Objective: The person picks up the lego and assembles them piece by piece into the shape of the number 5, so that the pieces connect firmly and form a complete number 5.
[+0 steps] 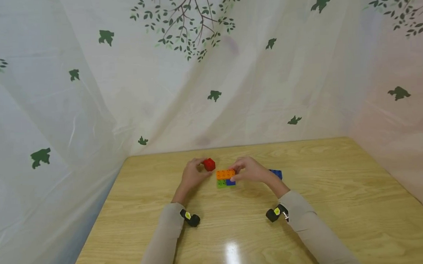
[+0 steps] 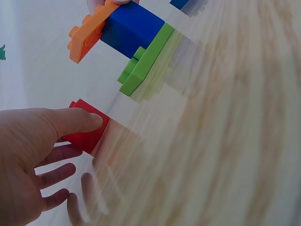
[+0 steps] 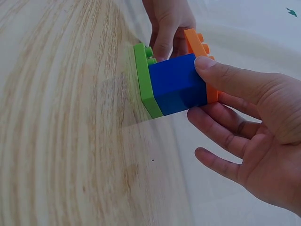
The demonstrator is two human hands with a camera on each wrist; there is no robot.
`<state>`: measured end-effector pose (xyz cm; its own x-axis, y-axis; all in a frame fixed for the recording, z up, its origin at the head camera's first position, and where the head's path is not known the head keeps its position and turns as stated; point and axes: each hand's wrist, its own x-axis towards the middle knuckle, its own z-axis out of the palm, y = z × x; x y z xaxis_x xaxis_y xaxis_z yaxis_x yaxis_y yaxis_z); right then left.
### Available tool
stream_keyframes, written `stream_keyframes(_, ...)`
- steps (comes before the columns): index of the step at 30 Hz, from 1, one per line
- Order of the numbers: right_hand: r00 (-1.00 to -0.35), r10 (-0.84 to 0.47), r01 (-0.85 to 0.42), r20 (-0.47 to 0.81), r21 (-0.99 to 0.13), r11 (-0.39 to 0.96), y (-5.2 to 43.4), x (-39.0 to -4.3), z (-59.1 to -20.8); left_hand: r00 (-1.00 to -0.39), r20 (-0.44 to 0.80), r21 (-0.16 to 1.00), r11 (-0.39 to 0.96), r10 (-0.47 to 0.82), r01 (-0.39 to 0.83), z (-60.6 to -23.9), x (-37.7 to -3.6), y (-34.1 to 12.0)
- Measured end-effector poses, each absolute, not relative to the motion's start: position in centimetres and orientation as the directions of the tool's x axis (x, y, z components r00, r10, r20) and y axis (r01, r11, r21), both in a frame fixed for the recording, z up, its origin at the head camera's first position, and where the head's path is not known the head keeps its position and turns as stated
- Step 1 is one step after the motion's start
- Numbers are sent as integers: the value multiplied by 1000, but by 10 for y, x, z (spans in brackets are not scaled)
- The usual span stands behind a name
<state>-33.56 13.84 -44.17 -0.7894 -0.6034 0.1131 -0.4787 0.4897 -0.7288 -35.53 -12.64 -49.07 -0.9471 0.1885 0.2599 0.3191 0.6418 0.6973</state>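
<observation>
Red is the colour of the small block [image 1: 209, 164] pinched in the left hand [image 1: 192, 176], thumb on its near face and fingers curled round its far side. It sits just left of the stack [image 1: 225, 178], slightly beyond it and close to it but not touching; whether it rests on the wooden surface [image 1: 236, 232] or is lifted clear cannot be told.

That stack is the landmark: a green plate [image 3: 143, 80] at the bottom, a blue block [image 3: 178, 84] in the middle and an orange plate [image 3: 200, 52] on top, studs facing up. Its long axis runs left to right across the surface. The right hand [image 1: 251, 170] grips the stack from its right end, thumb over the blue block and fingertips against the orange plate, the remaining fingers loosely spread.

So the red block lies toward the stack's left end, the left hand nearer that end, and the open studs of the orange plate face it from the right.

Another blue block [image 1: 276, 173] lies on the surface to the right of the stack, behind the right hand.
</observation>
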Motion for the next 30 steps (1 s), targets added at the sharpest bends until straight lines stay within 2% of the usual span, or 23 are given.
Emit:
stream_keyframes(10,-789,-604,-480,117,-730,486,137,-337,-440,-935,298,689,634,194,351,-489,-354,-128)
stream_keyframes(30,-793,-601,-466,104,-738,488,138,-336,-441,-960,250,749,603,127,275,-494,-353,-129)
